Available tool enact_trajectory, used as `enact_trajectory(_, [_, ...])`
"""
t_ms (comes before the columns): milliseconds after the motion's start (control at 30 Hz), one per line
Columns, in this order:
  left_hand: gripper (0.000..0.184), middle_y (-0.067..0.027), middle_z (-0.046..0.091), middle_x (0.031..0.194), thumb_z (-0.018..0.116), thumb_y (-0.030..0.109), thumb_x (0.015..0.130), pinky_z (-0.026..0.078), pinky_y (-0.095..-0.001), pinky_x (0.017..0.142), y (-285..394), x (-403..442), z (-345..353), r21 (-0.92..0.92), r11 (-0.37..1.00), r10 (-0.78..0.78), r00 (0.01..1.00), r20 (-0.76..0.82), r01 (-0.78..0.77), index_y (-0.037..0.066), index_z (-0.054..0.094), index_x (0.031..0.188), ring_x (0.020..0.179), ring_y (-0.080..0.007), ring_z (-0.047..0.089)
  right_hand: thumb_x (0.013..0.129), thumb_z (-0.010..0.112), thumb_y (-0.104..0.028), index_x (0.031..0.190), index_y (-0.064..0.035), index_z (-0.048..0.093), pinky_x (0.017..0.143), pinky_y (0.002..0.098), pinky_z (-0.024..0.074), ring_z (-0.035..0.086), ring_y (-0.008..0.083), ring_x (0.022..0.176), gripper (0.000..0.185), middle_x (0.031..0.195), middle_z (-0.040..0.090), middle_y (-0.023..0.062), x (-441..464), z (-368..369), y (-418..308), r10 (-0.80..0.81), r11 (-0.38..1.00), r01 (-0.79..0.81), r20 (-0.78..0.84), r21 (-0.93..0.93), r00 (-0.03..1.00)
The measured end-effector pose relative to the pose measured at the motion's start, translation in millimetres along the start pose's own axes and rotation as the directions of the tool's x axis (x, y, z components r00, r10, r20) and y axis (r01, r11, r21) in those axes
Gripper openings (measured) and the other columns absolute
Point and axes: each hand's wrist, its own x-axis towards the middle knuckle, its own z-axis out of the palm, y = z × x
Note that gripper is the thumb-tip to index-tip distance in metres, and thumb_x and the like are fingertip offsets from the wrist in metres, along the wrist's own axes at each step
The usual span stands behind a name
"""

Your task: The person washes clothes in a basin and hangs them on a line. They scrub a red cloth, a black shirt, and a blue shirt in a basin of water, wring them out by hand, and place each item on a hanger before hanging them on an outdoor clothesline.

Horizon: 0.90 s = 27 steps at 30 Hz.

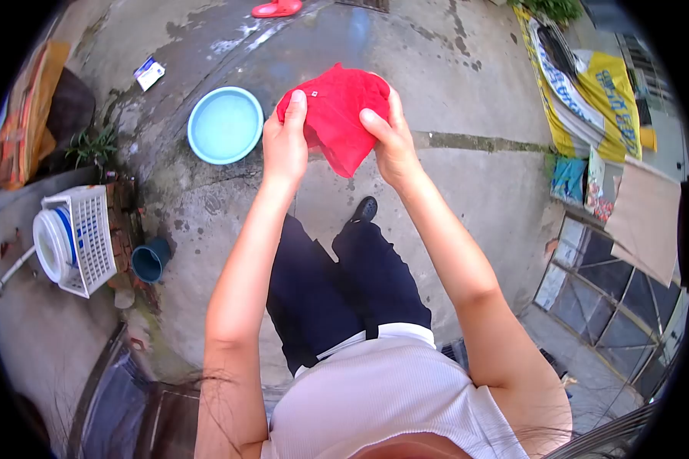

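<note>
- Bright outdoor daylight, diffuse; we read it as coming from above.
- Shadows soft and faint on the concrete ground (pixel 482 222).
- Pale sheen on the wet patch (pixel 358 30) near the top.
- Red cloth (pixel 337 115) heavily saturated; we lose some fold detail.
- Dark trousers (pixel 344 279) go nearly black, creases hard for us to see.
- Strong fisheye: black corners, bowed lines, stretched, softer edges.
- Centre reasonably sharp; we find lettering on the yellow banner (pixel 612 99) warped.
</note>
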Motion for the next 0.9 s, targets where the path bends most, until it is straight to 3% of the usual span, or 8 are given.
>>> enact_trajectory(100, [0.044,-0.0091,0.063,0.101,0.049,0.038,0.096,0.044,-0.029,0.087,-26,-12,94,0.081,0.99,-0.127,0.974,0.186,0.113,-0.001,0.06,0.113,0.095,-0.0159,0.058,0.079,0.072,-0.019,0.124,-0.0037,0.049,0.09,0.0306,0.0434,0.051,0.0167,0.111,0.052,0.12,0.05,0.0091,-37,-114,-37,0.075,0.99,-0.091,-0.143,-0.109,0.987])
enact_trajectory(233, [0.044,-0.0137,0.059,0.11,0.053,0.039,0.094,0.043,-0.0346,0.091,-53,-20,223,0.367,0.893,0.039,0.856,0.515,-0.262,0.0,0.063,0.11,0.107,-0.0237,0.056,0.078,0.074,-0.019,0.112,-0.0017,0.061,0.084,0.0296,0.0465,0.057,0.0166,0.099,0.04,0.107,0.058,0.0045,-94,-247,-87,-0.333,0.857,0.163,-0.283,-0.489,0.9])
enact_trajectory(300, [0.045,-0.0133,0.058,0.115,0.054,0.041,0.092,0.044,-0.0333,0.09,-62,-19,286,0.553,0.596,0.119,0.744,0.657,-0.583,0.001,0.064,0.109,0.106,-0.0262,0.057,0.079,0.074,-0.022,0.102,-0.0008,0.066,0.081,0.0293,0.0478,0.06,0.0171,0.09,0.032,0.099,0.061,0.0049,-120,-302,-122,-0.48,0.764,0.179,-0.36,-0.62,0.8])
enact_trajectory(433, [0.046,-0.0091,0.056,0.121,0.052,0.046,0.091,0.044,-0.0343,0.089,-55,-28,412,0.616,0.262,0.018,0.642,0.767,-0.743,0.004,0.066,0.105,0.108,-0.0279,0.057,0.082,0.07,-0.03,0.092,-0.0007,0.069,0.067,0.0285,0.0487,0.061,0.0139,0.075,0.031,0.086,0.066,0.0066,-161,-395,-194,-0.299,0.754,-0.107,-0.484,-0.648,0.823])
enact_trajectory(567, [0.036,-0.0119,0.058,0.113,0.059,0.035,0.09,0.045,-0.0324,0.085,-70,-4,515,0.414,0.442,0.079,0.495,0.865,-0.796,0.003,0.066,0.104,0.099,-0.0236,0.059,0.085,0.067,-0.033,0.091,-0.0012,0.069,0.061,0.0282,0.0483,0.06,0.0111,0.066,0.032,0.074,0.067,0.0054,-171,-479,-225,-0.15,0.883,-0.146,-0.564,-0.446,0.812])
enact_trajectory(667, [0.029,-0.0055,0.065,0.089,0.06,0.025,0.092,0.046,-0.025,0.077,-74,1,580,0.461,0.629,-0.048,0.562,0.826,-0.626,-0.002,0.062,0.102,0.083,-0.0113,0.058,0.088,0.064,-0.029,0.091,0.0002,0.069,0.059,0.0291,0.0497,0.063,0.0125,0.064,0.03,0.076,0.067,0.0063,-160,-529,-242,-0.165,0.911,-0.141,-0.654,-0.389,0.739])
enact_trajectory(767, [0.025,-0.0063,0.065,0.086,0.063,0.021,0.089,0.047,-0.0277,0.077,-93,36,637,0.19,0.613,0.16,0.356,0.921,-0.767,-0.001,0.064,0.1,0.084,-0.0128,0.059,0.086,0.063,-0.026,0.093,-0.0042,0.07,0.08,0.0314,0.0493,0.064,0.0219,0.091,0.024,0.098,0.067,0.0105,-139,-569,-268,-0.391,0.763,-0.153,-0.637,-0.629,0.664])
enact_trajectory(900, [0.024,-0.0124,0.064,0.086,0.067,0.024,0.084,0.046,-0.0336,0.078,-88,72,714,0.084,0.482,0.221,0.214,0.951,-0.872,0.003,0.065,0.097,0.081,-0.0252,0.061,0.082,0.068,-0.032,0.114,-0.0035,0.061,0.073,0.0339,0.0514,0.063,0.0199,0.088,0.044,0.109,0.062,0.0145,-92,-604,-329,-0.042,0.803,-0.4,-0.712,-0.442,0.701])
